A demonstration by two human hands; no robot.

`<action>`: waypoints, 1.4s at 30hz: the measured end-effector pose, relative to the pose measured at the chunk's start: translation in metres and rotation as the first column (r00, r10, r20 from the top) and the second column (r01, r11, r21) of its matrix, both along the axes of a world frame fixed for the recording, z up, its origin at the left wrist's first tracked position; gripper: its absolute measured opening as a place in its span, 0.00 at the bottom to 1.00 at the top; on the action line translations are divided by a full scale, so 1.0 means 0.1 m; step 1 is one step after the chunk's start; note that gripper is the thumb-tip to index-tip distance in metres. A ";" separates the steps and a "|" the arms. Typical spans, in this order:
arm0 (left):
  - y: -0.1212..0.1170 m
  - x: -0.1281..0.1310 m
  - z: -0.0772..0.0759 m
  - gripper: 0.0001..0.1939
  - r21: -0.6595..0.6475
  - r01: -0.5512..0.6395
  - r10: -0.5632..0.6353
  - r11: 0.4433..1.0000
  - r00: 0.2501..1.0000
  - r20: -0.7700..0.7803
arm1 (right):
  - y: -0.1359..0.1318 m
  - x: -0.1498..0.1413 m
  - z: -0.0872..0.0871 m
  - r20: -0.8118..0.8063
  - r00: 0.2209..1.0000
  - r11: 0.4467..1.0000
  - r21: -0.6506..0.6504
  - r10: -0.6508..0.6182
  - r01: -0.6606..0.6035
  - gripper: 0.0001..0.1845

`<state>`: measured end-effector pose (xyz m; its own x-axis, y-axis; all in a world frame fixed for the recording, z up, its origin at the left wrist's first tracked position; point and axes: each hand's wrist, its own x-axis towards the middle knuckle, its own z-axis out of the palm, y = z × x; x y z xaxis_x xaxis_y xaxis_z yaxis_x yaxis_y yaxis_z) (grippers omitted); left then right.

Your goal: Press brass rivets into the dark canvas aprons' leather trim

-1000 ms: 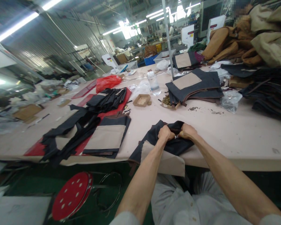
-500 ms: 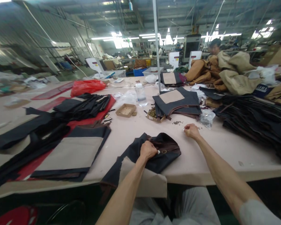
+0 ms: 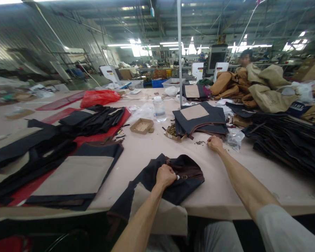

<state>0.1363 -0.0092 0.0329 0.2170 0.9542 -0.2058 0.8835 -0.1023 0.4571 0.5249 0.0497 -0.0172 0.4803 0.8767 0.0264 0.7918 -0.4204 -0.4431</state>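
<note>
A dark denim piece with a tan panel [image 3: 157, 196] lies bunched at the near table edge, its lower part hanging over. My left hand [image 3: 166, 175] is closed on its upper fold, next to a brown strap with a small metal buckle [image 3: 184, 176]. My right hand [image 3: 214, 143] is stretched forward, fingers curled, resting on the table beside a scatter of small metal parts [image 3: 199, 142]. What its fingers pinch is too small to make out.
A stack of denim and tan pieces [image 3: 199, 119] sits behind the right hand, with two small boxes of metal fittings [image 3: 141, 126] and a water bottle [image 3: 159, 109]. More dark pieces lie left on red mats [image 3: 68, 154] and right [image 3: 286, 140]. A person sits far back.
My right hand left the bunched piece and reached forward to the loose metal parts. My left hand stayed clenched on the fabric. The camera tilted up.
</note>
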 end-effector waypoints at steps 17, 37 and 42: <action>-0.02 -0.02 -0.07 0.12 -0.005 -0.020 0.020 1.000 1.000 -0.007 | 0.07 -0.05 0.19 0.034 0.987 0.978 -0.151 0.154 -0.147 0.12; -0.23 -0.07 -0.10 0.14 -0.004 0.096 -0.096 0.995 0.993 0.067 | -0.51 -0.49 0.47 0.193 0.936 0.956 -0.072 0.293 -0.284 0.12; -0.26 -0.08 -0.11 0.12 0.021 0.132 -0.134 0.991 0.986 0.102 | -1.17 -1.36 0.60 0.077 0.787 0.767 0.184 0.612 -0.615 0.11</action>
<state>0.1283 -0.0348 0.0220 0.3615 0.9181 -0.1624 0.8097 -0.2228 0.5429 0.3885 -0.0675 0.0432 -0.1597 0.9614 0.2240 0.8580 0.2474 -0.4501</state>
